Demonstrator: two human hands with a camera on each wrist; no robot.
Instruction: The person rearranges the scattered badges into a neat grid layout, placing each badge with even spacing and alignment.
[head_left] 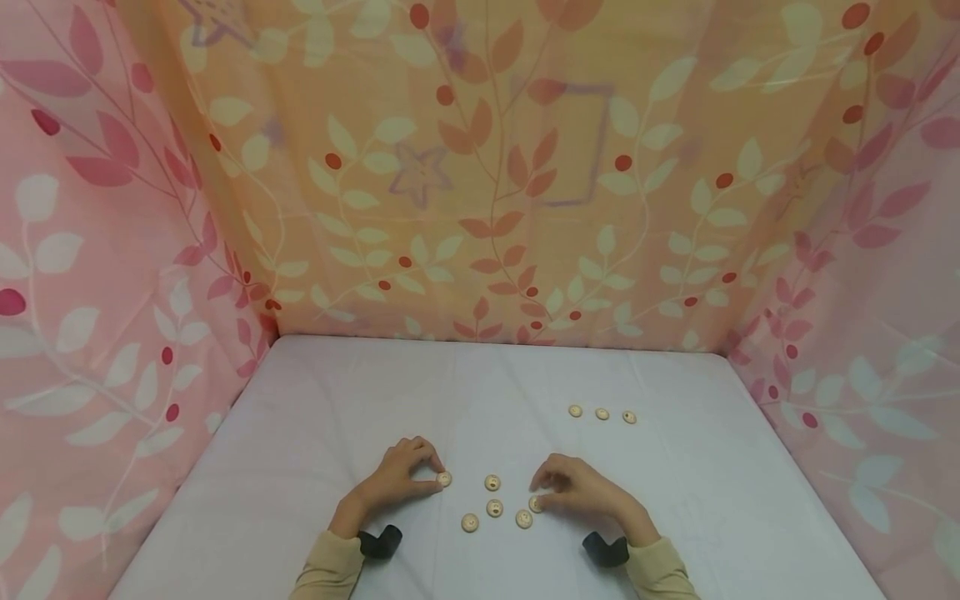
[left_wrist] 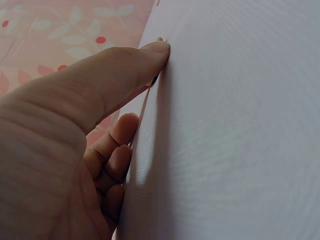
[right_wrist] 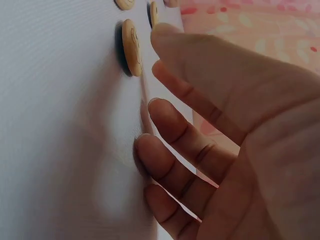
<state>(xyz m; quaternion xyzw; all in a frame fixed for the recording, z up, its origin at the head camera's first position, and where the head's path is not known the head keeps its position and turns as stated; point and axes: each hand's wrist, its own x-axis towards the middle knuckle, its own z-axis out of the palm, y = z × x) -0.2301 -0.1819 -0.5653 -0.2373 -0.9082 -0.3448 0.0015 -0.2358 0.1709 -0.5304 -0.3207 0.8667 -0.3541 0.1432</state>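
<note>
At the left of the group, my left hand (head_left: 399,475) pinches a small round wooden disc (head_left: 444,479) between thumb and index finger, low over the white table. In the left wrist view the thumb (left_wrist: 145,60) covers most of that disc. My right hand (head_left: 581,487) hovers with loosely bent fingers beside another wooden disc (head_left: 535,504). Its thumb overlaps that disc's edge from the head. From the right wrist, a domed disc (right_wrist: 132,47) with a carved line lies just beside the thumb tip (right_wrist: 164,37), and nothing sits between the fingers.
Between the hands lie more discs (head_left: 492,482), several in a loose cluster on the white cloth (head_left: 375,392). Farther back on the right, three discs (head_left: 602,413) form a row. Flowered curtains (head_left: 480,208) enclose the table at the back and both sides.
</note>
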